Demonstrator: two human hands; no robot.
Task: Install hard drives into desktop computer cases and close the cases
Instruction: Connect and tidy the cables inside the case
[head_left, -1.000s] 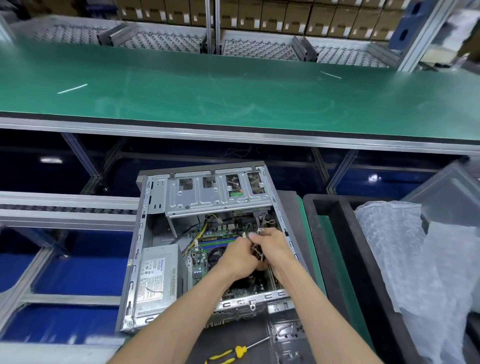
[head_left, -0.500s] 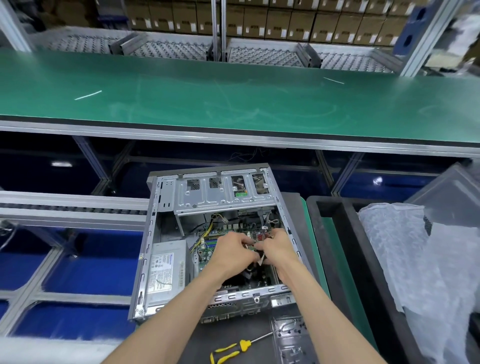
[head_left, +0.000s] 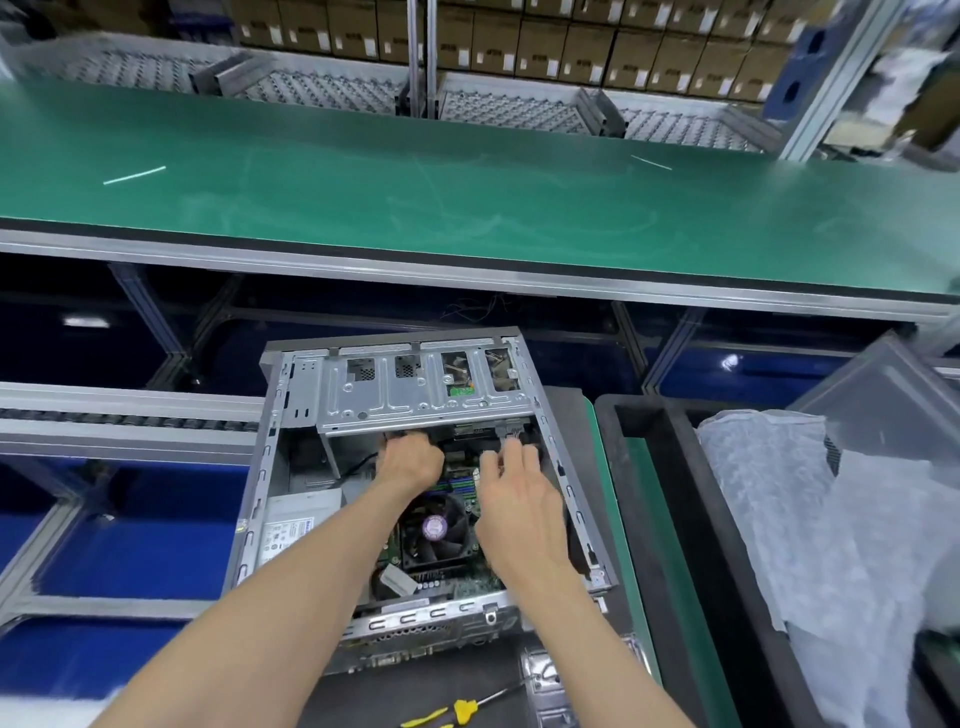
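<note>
Desktop computer case (head_left: 415, 499) lies open on its side before me. My left hand (head_left: 410, 460) curls closed at the silver drive cage (head_left: 423, 392) edge; what it grips is hidden. My right hand (head_left: 519, 506) hovers loosely spread above the motherboard fan (head_left: 436, 527).

I count one open computer case (head_left: 415, 467), with one cooling fan (head_left: 435, 527) and one power supply (head_left: 291, 525) inside it. Two hands, left hand (head_left: 410, 460) and right hand (head_left: 519, 512), are in the case. One yellow-handled screwdriver (head_left: 452, 713) lies just before it.
</note>
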